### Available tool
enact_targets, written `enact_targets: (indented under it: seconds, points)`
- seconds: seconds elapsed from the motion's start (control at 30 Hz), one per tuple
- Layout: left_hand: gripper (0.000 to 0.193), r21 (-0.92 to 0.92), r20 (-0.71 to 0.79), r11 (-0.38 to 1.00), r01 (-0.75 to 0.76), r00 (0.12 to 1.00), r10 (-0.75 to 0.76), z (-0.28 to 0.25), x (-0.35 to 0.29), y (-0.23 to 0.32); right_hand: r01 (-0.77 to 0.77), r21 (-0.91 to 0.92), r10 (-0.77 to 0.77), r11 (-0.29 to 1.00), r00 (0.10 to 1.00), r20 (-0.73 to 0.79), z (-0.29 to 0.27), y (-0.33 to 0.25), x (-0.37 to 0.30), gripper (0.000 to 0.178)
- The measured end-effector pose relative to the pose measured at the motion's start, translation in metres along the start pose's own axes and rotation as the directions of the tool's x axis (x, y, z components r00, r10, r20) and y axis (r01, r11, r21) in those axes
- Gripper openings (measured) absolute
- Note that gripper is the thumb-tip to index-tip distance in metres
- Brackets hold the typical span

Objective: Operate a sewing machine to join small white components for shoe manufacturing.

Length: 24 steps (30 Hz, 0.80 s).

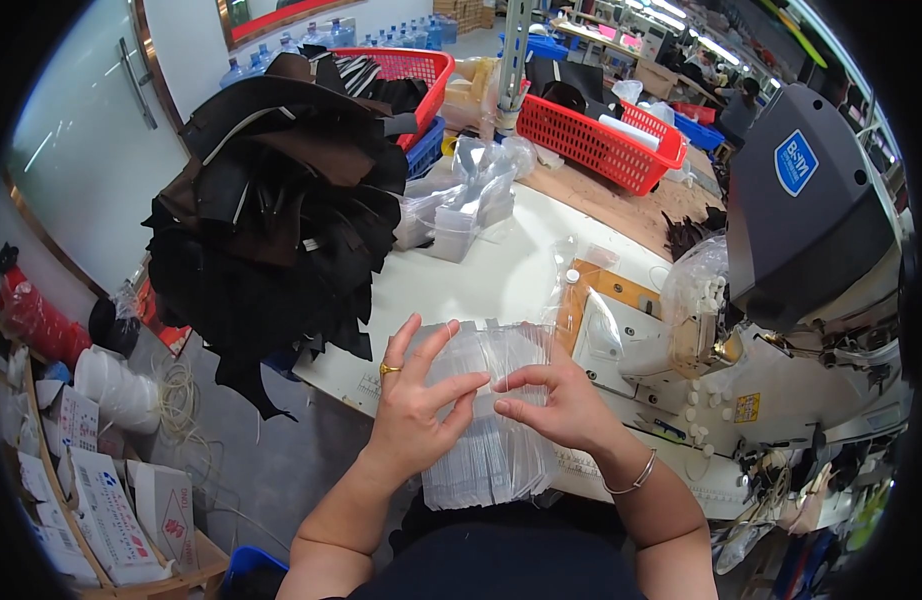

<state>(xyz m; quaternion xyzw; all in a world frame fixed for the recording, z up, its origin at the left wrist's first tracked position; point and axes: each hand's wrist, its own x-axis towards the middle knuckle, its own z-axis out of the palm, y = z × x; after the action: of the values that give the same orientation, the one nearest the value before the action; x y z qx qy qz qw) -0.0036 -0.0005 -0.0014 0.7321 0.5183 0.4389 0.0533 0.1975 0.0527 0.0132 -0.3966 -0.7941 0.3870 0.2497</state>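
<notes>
From my remote feed, cardboard boxes [121, 510] sat at the lower left of the frame, with a tall heap of dark leather pieces [276, 200] piled above them at the upper left, spilling over the white table's [501, 270] edge. At lower centre, the left hand [413, 405], a gold ring on one finger, lay spread and flat on a stack of clear plastic bags [486, 420], fingers open rather than clenched. Just beside it, the right hand [561, 405], a bangle at its wrist, pinched the stack's upper right edge between thumb and fingertips. The stack rested at the table's near edge, in front of me. Further back, more clear bags [461, 200] stood near centre, a red basket [596, 140] at upper centre-right, and a grey sewing machine [811, 220] filled the right of the frame.
</notes>
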Motion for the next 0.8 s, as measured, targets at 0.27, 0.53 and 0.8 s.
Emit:
enact_targets:
  seconds: [0.27,0.53,0.8]
  points:
    - [0.026,-0.001,0.007,1.0,-0.008,1.0,0.008,0.001,0.001,0.002,-0.02,0.028,0.021,0.999,1.0,-0.02,0.002,-0.006,0.001,0.024]
    - [0.026,-0.002,0.001,1.0,-0.004,1.0,0.004,0.002,0.001,0.002,-0.168,0.02,0.168,0.986,0.986,0.015,0.001,-0.016,0.005,0.019]
    - [0.026,-0.007,0.001,1.0,-0.007,1.0,0.007,0.003,0.001,0.001,-0.243,-0.002,0.243,0.97,0.97,0.004,0.004,-0.023,0.009,0.02]
